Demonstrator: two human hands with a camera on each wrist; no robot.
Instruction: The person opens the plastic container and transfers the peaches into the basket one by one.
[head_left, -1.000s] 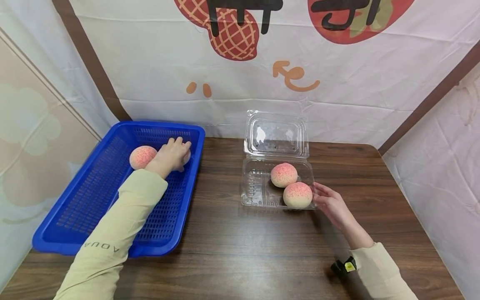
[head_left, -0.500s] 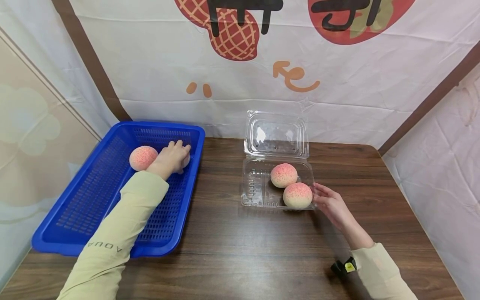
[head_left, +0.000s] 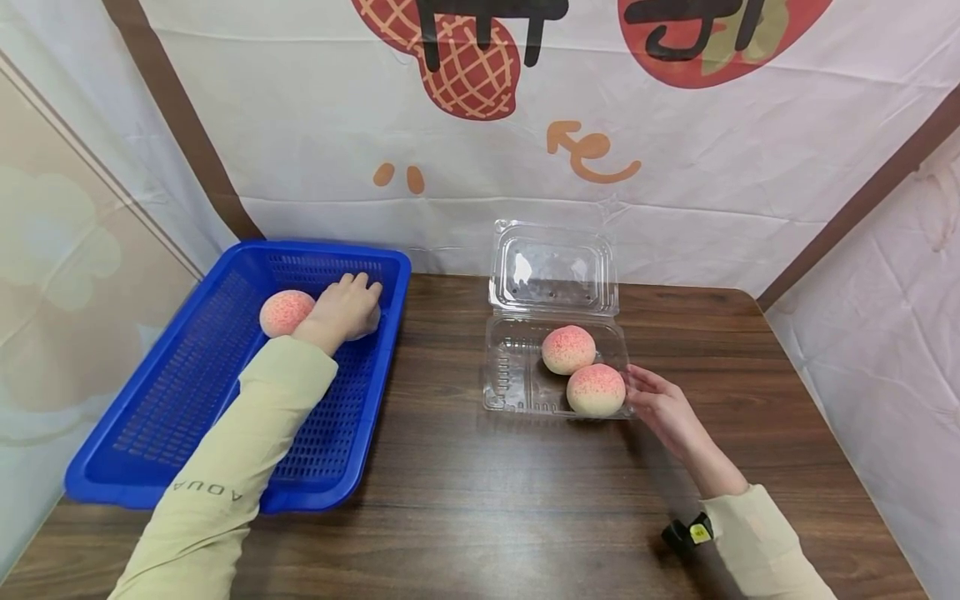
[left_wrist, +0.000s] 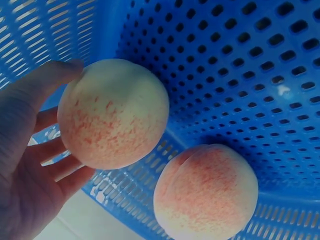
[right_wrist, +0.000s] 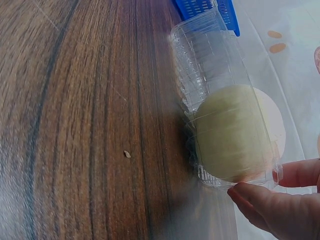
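In the head view my left hand [head_left: 341,312] reaches into the blue plastic basket [head_left: 372,408]. The left wrist view shows thumb and fingers curled round a pale peach [left_wrist: 115,115] with red speckles. Another peach [head_left: 287,313] lies beside it in the basket. My right hand [head_left: 667,412] pinches the right edge of a clear plastic clamshell container [head_left: 517,375]. Its thumb and a finger sit on either side of the rim in the right wrist view. Two peaches, one farther back [head_left: 568,348] and one nearer [head_left: 596,390], rest in the container's right half.
The container's lid [head_left: 553,267] stands raised at the back, near a printed cloth backdrop [head_left: 300,125]. Brown wood-grain tabletop [head_left: 465,500] lies between basket and container. A black strap with a yellow tag [head_left: 699,532] shows by the right cuff.
My left hand shifts only slightly at the peach in the basket. The right hand, the container and its two peaches stay in place.
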